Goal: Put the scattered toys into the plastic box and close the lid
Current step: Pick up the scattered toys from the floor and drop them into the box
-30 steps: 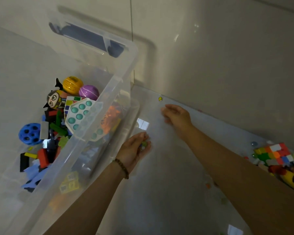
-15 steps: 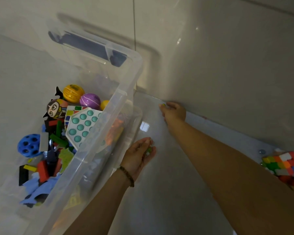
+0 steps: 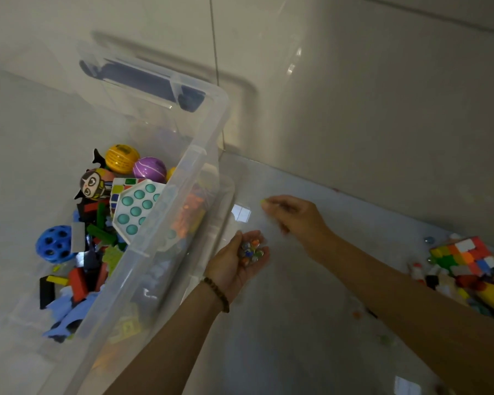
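Since half a second earlier, the right hand (image 3: 294, 216) had drawn back from the foot of the wall, where it had been reaching for a yellow marble (image 3: 263, 200), and now hovered above the floor (image 3: 283, 323) with that marble pinched at its fingertips, though blur made the grip hard to read exactly. The left hand (image 3: 236, 263) had stayed just beside the plastic box (image 3: 166, 232), palm up and cupped around a small heap of coloured marbles (image 3: 251, 251), fingers curled loosely rather than closed tight.

Judging by the scene, the work stood somewhere past halfway. The box already held a good pile: a yellow ball (image 3: 122, 158), a purple ball (image 3: 149, 169), a blue holed ball (image 3: 54, 244), a pop-bubble toy (image 3: 139, 208), blocks and a cartoon figure (image 3: 93, 185). Its lid (image 3: 143, 81) appeared to lean against the wall behind, so closing was not yet done.

Left to gather were the handful of marbles, a heap of bricks and blocks (image 3: 465, 260) at the right edge, and a few stray marbles near it on the floor.
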`<action>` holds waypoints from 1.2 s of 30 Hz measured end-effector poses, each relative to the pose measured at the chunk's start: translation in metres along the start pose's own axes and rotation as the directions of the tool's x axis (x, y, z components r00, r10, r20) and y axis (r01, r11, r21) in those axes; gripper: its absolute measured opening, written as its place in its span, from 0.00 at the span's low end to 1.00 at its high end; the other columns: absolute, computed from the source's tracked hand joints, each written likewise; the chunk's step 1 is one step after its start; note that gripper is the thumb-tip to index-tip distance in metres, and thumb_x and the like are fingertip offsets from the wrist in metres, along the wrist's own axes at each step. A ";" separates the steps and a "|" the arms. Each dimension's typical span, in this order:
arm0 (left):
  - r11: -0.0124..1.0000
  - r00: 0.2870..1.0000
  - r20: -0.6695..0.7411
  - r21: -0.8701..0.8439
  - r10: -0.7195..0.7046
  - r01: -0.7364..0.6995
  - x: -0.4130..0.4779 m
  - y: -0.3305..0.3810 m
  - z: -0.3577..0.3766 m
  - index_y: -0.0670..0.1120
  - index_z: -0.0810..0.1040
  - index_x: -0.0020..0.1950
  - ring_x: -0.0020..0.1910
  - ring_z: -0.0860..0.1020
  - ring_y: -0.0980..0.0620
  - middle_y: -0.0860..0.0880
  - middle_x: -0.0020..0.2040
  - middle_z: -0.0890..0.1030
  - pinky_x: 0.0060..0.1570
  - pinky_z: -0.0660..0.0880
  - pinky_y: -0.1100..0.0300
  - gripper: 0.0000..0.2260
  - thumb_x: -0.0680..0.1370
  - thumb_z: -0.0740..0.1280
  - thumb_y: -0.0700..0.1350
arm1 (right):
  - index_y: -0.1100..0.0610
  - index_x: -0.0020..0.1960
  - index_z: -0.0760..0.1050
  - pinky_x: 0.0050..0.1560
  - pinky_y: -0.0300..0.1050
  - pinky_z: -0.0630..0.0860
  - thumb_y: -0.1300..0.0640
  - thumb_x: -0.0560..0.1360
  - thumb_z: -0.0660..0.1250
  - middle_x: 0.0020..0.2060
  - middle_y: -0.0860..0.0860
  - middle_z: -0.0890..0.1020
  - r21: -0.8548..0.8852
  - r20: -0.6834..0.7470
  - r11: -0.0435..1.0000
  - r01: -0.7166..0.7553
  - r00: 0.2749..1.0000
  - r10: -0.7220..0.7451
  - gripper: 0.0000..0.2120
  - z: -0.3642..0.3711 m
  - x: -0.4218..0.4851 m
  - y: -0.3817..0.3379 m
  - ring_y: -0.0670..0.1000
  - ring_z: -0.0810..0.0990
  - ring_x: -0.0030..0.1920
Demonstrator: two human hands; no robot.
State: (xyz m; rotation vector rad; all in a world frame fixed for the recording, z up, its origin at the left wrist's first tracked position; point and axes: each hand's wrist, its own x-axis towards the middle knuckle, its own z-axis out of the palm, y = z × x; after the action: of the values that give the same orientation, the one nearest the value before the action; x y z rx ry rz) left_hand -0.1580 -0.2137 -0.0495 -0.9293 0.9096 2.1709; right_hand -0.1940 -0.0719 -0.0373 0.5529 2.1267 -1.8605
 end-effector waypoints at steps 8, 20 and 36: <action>0.991 0.998 0.049 0.129 -0.050 0.043 -0.025 -0.032 0.014 0.40 0.77 0.48 0.43 0.77 0.49 0.44 0.44 0.78 0.38 0.81 0.61 0.15 0.82 0.55 0.48 | 0.53 0.51 0.79 0.34 0.32 0.72 0.58 0.71 0.72 0.36 0.49 0.75 -0.200 -0.053 0.971 0.133 0.988 -0.146 0.09 -0.067 -0.063 0.020 0.47 0.73 0.34; 0.933 0.987 0.048 0.335 -0.156 0.132 -0.056 -0.120 0.019 0.40 0.78 0.47 0.44 0.78 0.49 0.45 0.44 0.78 0.38 0.81 0.60 0.12 0.81 0.58 0.45 | 0.57 0.52 0.78 0.47 0.39 0.76 0.61 0.72 0.71 0.46 0.52 0.80 -0.224 -0.266 0.961 -0.164 0.958 0.102 0.09 -0.168 -0.181 0.144 0.52 0.79 0.47; 0.928 0.987 0.001 0.340 -0.162 0.152 -0.057 -0.147 0.008 0.40 0.77 0.47 0.43 0.78 0.49 0.45 0.44 0.78 0.35 0.81 0.60 0.13 0.82 0.56 0.46 | 0.58 0.46 0.80 0.41 0.26 0.69 0.66 0.67 0.73 0.44 0.51 0.77 -0.383 -0.306 0.924 0.018 0.941 -0.146 0.09 -0.116 -0.170 0.172 0.48 0.74 0.42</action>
State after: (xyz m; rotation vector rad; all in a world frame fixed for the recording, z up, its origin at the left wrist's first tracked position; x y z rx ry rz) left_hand -0.0208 -0.1362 -0.0528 -0.7687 1.1122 1.8131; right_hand 0.0408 0.0425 -0.0994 0.7314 2.6786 -1.4116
